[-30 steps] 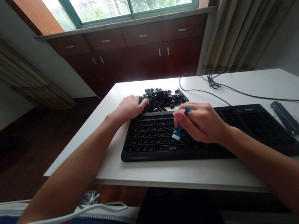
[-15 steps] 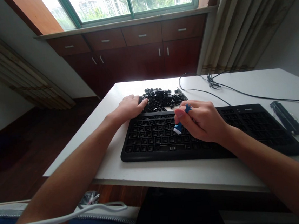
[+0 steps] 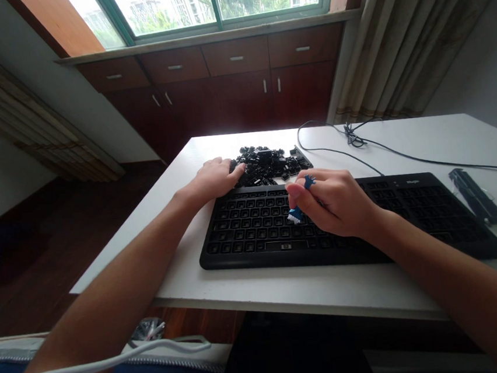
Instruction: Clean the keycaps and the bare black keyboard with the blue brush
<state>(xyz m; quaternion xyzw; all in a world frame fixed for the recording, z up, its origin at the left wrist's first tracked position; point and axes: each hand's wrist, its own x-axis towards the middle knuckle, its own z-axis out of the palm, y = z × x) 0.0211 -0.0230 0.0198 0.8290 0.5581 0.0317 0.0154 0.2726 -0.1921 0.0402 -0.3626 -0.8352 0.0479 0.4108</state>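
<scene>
A black keyboard (image 3: 253, 233) with its keycaps off lies on the white table (image 3: 285, 291). My right hand (image 3: 335, 201) is closed on a small blue brush (image 3: 297, 211), whose white bristles touch the key sockets near the middle of the keyboard. My left hand (image 3: 215, 178) rests flat with fingers stretched out at the keyboard's far left corner, its fingertips against a pile of loose black keycaps (image 3: 270, 165).
A black cable (image 3: 358, 140) runs across the table's far side to the right. A long black strip-like part (image 3: 478, 195) lies right of the keyboard. Wooden cabinets (image 3: 230, 88) stand under the window, a curtain (image 3: 405, 36) at right. A white cord (image 3: 94, 365) crosses my lap.
My right hand has drawn the brush a little up and away across the keyboard, from near the space bar row toward the middle rows. My left hand has stayed put.
</scene>
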